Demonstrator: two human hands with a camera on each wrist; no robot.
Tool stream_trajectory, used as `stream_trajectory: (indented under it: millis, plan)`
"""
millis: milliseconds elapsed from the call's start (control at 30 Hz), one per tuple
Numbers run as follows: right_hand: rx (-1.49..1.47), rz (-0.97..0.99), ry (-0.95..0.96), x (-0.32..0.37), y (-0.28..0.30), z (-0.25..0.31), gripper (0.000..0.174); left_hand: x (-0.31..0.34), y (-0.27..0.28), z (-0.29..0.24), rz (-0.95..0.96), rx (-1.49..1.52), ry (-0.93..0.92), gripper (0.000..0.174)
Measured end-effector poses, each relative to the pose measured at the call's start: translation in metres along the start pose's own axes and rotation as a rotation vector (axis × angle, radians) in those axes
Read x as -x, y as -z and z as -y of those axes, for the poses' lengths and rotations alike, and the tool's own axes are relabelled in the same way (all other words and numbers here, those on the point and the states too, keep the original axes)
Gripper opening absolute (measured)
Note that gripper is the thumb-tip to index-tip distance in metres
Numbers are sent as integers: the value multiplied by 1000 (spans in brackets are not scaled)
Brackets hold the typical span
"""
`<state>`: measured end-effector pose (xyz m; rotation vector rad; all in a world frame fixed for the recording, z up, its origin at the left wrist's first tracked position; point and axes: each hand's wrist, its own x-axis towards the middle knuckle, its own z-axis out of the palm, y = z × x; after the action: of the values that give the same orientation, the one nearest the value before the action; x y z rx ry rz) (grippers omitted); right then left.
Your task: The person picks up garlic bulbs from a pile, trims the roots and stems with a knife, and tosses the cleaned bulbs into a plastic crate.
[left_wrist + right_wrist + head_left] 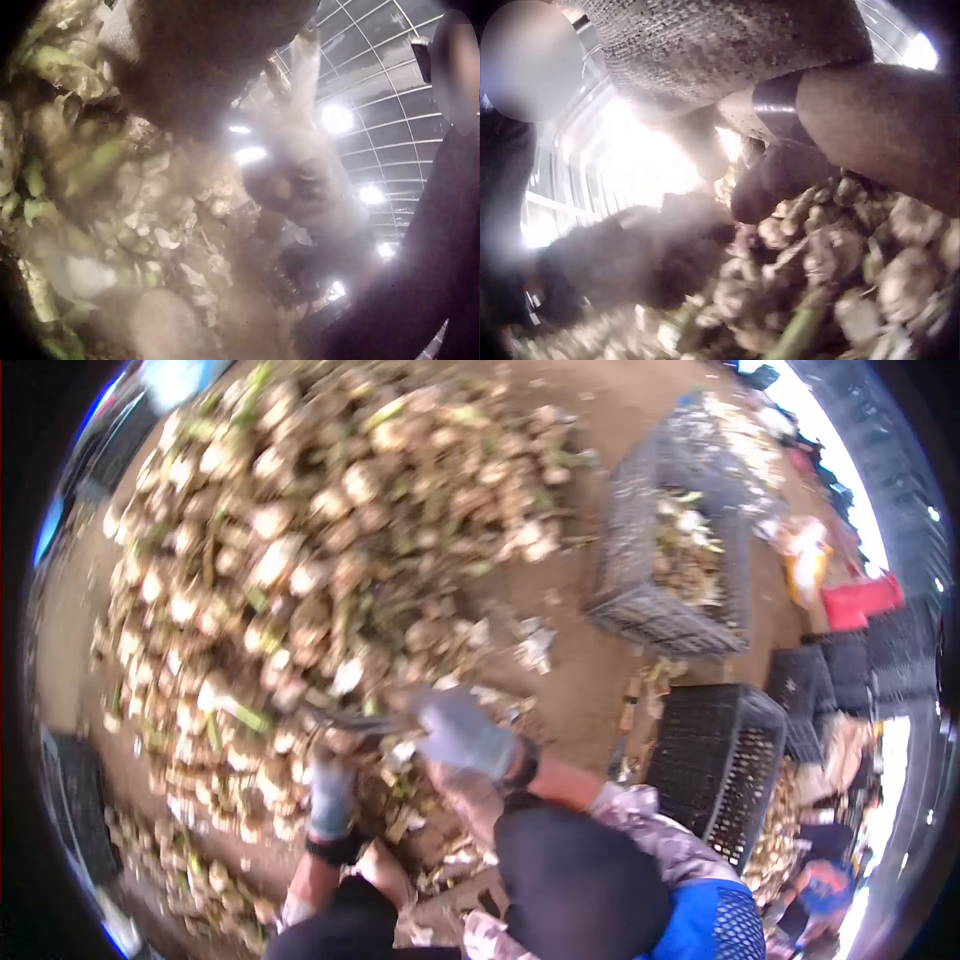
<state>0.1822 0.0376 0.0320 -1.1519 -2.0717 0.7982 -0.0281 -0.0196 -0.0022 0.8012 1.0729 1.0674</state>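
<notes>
My left hand (332, 798), in a pale work glove, is at the near edge of a big heap of garlic bulbs (270, 520). Its fingers hold a garlic bulb (340, 741), which is blurred. Close by on the right, my gloved right hand (465, 732) grips a dark narrow tool (350, 722) that looks like shears; its tip reaches left over the held bulb. In the left wrist view the glove (202, 67) looms large and hides the fingertips. The right wrist view shows the right glove (727, 52) above loose bulbs (911, 281).
A grey plastic crate (660, 628) with bulbs inside stands beyond my right hand. Nearer, a black crate (690, 750) lies beside my right arm. More dark crates (800, 685) and a red bag (862, 602) are farther right. Dry skins and trimmings (535, 645) litter the floor.
</notes>
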Motion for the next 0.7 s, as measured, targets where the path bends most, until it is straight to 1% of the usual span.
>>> stream_trajectory:
  millis: [33,67,100,133,167,200,267,300,333,400,433,467,500,533,567,633,667,700]
  plan:
    - [193,69,31,0,0,3,17,-2,-14,-3,-161,45,69,29]
    - [275,152,92,11,-17,-16,12,-12,-14,-14,227,-208,-219,27]
    - [214,52,54,12,-23,-12,15,-13,-7,10,73,-172,-56,26]
    - [185,30,51,8,-19,-5,19,-14,-17,20,-14,81,-184,30]
    - [284,33,113,7,-15,-6,29,-13,-26,0,-31,324,27,27]
    - [377,96,100,5,-11,-2,40,-9,-26,-8,11,144,27,22]
    - [427,179,65,5,-7,5,58,-16,0,34,31,-164,24,21]
    - [418,188,60,5,-7,9,58,-16,-9,9,156,-976,65,22]
    - [444,191,80,3,-7,13,59,-15,-6,14,156,-973,75,22]
    - [467,201,99,1,-9,16,59,-11,-1,19,158,-976,-511,22]
    - [481,207,113,0,-12,17,55,-8,-10,21,13,-863,-405,19]
    - [496,211,126,-2,-13,16,50,-6,-11,19,12,-865,-399,19]
    - [481,202,168,-2,-13,14,48,-6,-11,18,6,-556,-177,19]
    - [477,202,163,-1,-14,11,48,-5,-11,17,0,-246,43,19]
    - [459,181,183,2,-16,5,46,-5,-9,16,3,-247,50,19]
    - [447,149,207,6,-16,-4,40,-7,-3,15,136,-775,-254,21]
    - [450,153,199,6,-15,-6,40,-9,-2,17,207,-1032,-413,22]
    - [454,132,206,6,-13,-9,39,-13,-5,22,191,-819,-264,23]
